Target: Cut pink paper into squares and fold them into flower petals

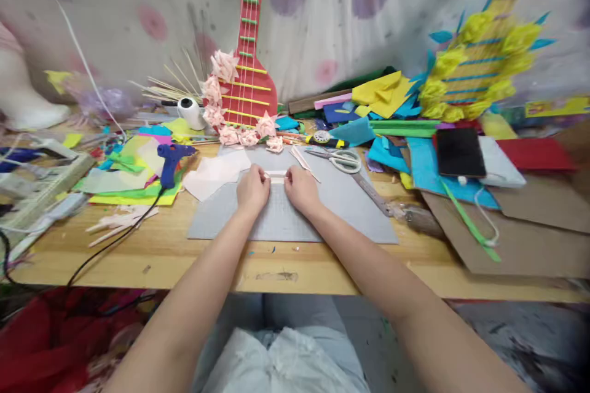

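Note:
Between my two hands is a small white paper strip [276,175], held level above the grey cutting mat [295,221]. My left hand [253,188] pinches its left end, fingers closed. At the right end, my right hand [300,189] pinches it in the same way. A pale pink paper sheet [216,173] lies left of my left hand, partly on the mat. Just beyond my right hand rests a narrow folded pale strip [302,159]. Scissors [343,159] and a metal ruler [372,194] lie farther right on the mat.
A blue glue gun [170,163] stands on coloured paper at left, its black cable running off the table. Behind the mat leans a red paper guitar [249,86] with pink flowers. A yellow-flowered instrument [479,67], a black phone [460,152] and cardboard [507,239] are at right.

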Tool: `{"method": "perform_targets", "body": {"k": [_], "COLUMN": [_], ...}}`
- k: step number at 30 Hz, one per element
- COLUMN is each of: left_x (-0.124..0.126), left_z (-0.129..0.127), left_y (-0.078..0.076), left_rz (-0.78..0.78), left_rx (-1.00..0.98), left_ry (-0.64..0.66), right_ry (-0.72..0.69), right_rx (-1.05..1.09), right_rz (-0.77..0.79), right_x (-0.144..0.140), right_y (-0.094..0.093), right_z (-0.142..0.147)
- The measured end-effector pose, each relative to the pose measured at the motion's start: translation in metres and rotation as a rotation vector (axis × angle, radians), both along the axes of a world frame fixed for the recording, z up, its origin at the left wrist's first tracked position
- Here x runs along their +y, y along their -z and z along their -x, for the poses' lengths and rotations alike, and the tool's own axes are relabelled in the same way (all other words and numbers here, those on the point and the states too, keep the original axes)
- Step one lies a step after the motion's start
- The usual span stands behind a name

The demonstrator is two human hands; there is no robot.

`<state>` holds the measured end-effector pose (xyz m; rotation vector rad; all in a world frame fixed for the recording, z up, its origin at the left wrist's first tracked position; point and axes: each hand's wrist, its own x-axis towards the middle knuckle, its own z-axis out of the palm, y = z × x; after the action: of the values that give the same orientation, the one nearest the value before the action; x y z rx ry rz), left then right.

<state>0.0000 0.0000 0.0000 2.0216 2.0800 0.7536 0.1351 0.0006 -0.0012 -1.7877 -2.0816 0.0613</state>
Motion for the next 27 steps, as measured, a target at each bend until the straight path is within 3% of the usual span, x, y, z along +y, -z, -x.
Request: {"method": "perform_targets", "body": {"k": [9,27], "left_x": [-0.0026,-0.0025], "left_z": [-0.0076,-0.0024], "left_y": [-0.0017,0.0004], "left_rz": [-0.119,-0.049], "left_rx": [0.159,0.008], "left_ry": [0.104,0.035], "right_ry": [-0.030,-0.037], "right_rx": [-0.133,-0.034], "right_rz": [-0.011,0.010], "right_x": [-0.0041,-0.0039], "right_y": [-0.0011,-0.0004], "right_z": [0.0028,-0.0001]}}
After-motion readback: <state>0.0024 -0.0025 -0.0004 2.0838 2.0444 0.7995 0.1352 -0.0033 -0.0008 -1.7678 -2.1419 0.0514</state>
